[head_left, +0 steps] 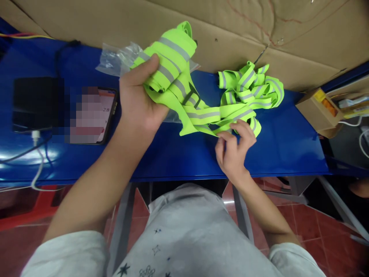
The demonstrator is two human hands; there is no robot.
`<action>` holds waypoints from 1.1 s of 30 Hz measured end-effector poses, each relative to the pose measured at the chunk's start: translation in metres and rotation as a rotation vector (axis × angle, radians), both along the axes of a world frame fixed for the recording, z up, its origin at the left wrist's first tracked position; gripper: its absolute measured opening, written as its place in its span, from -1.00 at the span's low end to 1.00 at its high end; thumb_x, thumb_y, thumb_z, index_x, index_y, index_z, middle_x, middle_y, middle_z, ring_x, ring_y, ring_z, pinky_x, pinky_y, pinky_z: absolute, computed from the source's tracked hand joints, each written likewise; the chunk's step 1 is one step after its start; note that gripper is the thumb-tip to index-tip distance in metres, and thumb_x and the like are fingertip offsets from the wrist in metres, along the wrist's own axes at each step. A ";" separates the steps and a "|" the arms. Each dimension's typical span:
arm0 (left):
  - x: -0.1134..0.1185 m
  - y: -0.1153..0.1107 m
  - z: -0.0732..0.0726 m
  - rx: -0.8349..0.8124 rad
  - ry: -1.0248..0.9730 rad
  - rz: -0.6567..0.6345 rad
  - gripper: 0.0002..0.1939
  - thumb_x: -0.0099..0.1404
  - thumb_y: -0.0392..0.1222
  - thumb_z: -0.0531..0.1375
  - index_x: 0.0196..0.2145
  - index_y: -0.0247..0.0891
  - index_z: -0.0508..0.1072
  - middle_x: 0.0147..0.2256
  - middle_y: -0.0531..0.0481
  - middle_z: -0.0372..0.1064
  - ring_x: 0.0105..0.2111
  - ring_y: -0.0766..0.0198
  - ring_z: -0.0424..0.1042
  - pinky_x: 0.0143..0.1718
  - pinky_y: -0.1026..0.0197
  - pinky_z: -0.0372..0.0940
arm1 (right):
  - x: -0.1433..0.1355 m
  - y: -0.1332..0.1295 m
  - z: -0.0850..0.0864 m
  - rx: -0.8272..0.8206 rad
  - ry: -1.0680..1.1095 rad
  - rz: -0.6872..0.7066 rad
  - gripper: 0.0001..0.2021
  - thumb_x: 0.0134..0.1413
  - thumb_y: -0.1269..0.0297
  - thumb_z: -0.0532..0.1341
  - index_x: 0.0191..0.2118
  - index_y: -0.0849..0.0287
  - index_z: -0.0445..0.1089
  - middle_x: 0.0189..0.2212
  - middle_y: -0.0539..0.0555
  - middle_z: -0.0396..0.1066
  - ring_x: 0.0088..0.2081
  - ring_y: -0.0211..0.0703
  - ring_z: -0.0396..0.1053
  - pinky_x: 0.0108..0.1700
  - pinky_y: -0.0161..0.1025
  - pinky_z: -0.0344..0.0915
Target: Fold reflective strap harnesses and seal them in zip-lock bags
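My left hand (141, 98) is wrapped around a folded bundle of neon-green reflective straps (171, 57) with grey stripes, its thumb pressed on top. From the bundle, a reflective strap (204, 114) with a black buckle (190, 95) runs down to the right. My right hand (234, 154) has its fingers curled onto the strap's lower edge over the table; its fingertips are partly hidden by the webbing. Beyond it lies a loose, tangled heap of the same green straps (250, 86).
On the blue table (178, 157) lie a clear plastic bag (112, 59), a phone (108, 111) and a black box-like device (33, 104) with a white cable (40, 161). A small cardboard box (317, 111) stands at the right. Cardboard (230, 34) lines the back.
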State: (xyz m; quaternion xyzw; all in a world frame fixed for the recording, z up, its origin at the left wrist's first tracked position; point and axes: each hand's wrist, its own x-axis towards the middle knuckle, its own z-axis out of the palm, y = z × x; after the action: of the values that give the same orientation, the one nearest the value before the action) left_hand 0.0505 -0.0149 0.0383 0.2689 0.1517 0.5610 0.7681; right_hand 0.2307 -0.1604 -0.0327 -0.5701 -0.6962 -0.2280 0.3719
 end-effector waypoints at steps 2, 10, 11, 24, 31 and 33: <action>0.001 -0.002 0.002 -0.002 -0.012 -0.005 -0.62 0.51 -0.36 0.01 0.18 -0.31 0.45 -0.05 -0.02 0.64 0.29 0.15 0.43 0.42 0.04 0.27 | 0.001 0.002 0.001 0.150 0.124 0.054 -0.93 0.43 0.30 0.10 -0.08 0.07 0.32 0.01 0.17 0.21 0.21 0.13 0.35 0.19 0.15 0.39; 0.003 0.000 -0.005 -0.012 0.001 -0.008 -0.79 0.42 -0.38 0.11 -0.26 -0.16 0.51 -0.22 0.05 0.63 0.27 0.10 0.42 0.44 0.03 0.23 | 0.018 -0.007 0.008 0.101 0.066 0.477 -0.81 0.35 0.47 0.17 -0.08 0.01 0.42 -0.10 0.08 0.44 -0.07 -0.09 0.53 -0.13 -0.11 0.54; 0.002 0.001 -0.005 -0.012 -0.008 -0.011 -0.78 0.43 -0.39 0.10 -0.27 -0.19 0.51 -0.24 0.03 0.63 0.26 0.09 0.43 0.42 0.03 0.25 | 0.020 -0.010 0.011 0.034 -0.007 0.526 -0.78 0.34 0.49 0.20 -0.03 0.03 0.44 -0.11 0.08 0.49 -0.03 -0.09 0.54 -0.10 -0.11 0.53; -0.009 0.005 0.006 0.012 -0.077 -0.050 -0.59 0.54 -0.43 -0.04 0.21 -0.27 0.39 -0.25 0.05 0.61 0.23 0.19 0.47 0.47 -0.03 0.12 | 0.020 0.004 0.082 -0.595 -0.505 0.662 -0.73 0.49 0.49 0.06 0.13 0.34 0.44 -0.17 0.17 0.59 -0.09 -0.08 0.52 0.01 -0.12 0.38; 0.002 -0.002 -0.001 -0.032 -0.124 -0.109 -0.55 0.49 -0.52 -0.06 0.12 -0.23 0.46 -0.31 0.08 0.59 -0.02 0.27 0.59 0.21 0.14 0.36 | 0.023 0.013 0.070 -0.498 -0.358 0.586 -0.70 0.38 0.62 0.02 -0.28 0.12 0.36 -0.26 0.04 0.50 -0.03 -0.12 0.44 0.24 0.02 0.13; 0.005 -0.003 -0.003 -0.034 -0.145 -0.092 -0.56 0.47 -0.52 -0.05 0.01 -0.15 0.51 -0.34 0.09 0.56 -0.12 0.27 0.58 0.05 0.19 0.41 | 0.022 0.013 0.061 -0.353 -0.219 0.462 -0.74 0.32 0.60 0.07 -0.28 0.10 0.34 -0.19 0.04 0.50 0.03 -0.09 0.43 0.15 -0.01 0.17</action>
State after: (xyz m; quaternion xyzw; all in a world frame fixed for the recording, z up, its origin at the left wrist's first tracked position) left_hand 0.0553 -0.0177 0.0358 0.2213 0.0928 0.5406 0.8063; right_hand 0.2531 -0.1471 0.0287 -0.4243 -0.8722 -0.0732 0.2320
